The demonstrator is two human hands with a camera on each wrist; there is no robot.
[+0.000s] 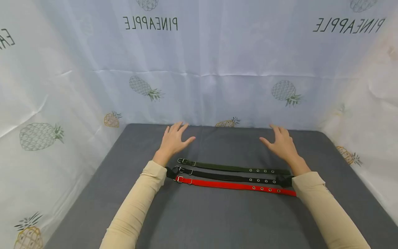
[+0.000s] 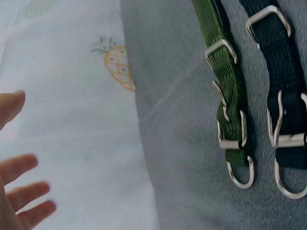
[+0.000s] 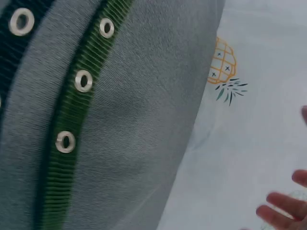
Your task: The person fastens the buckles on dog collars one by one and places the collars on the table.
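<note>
Three webbing collars with metal buckles lie side by side across the grey table. Farthest is the green collar (image 1: 224,167), then the black collar (image 1: 224,177), and nearest the red collar (image 1: 224,185). Their buckles are at the left, their eyelets toward the right. My left hand (image 1: 174,140) hovers beyond the buckle ends, fingers spread, holding nothing. Beyond the eyelet ends my right hand (image 1: 283,144) is likewise spread and holds nothing. The right forearm hides the collars' right tips. A close look at the green buckle (image 2: 230,129) comes from the left wrist view.
The grey table (image 1: 224,221) ends at a white curtain (image 1: 199,97) printed with pineapples and lettering, which also hangs along both sides. Dark wrist bands show at both cuffs.
</note>
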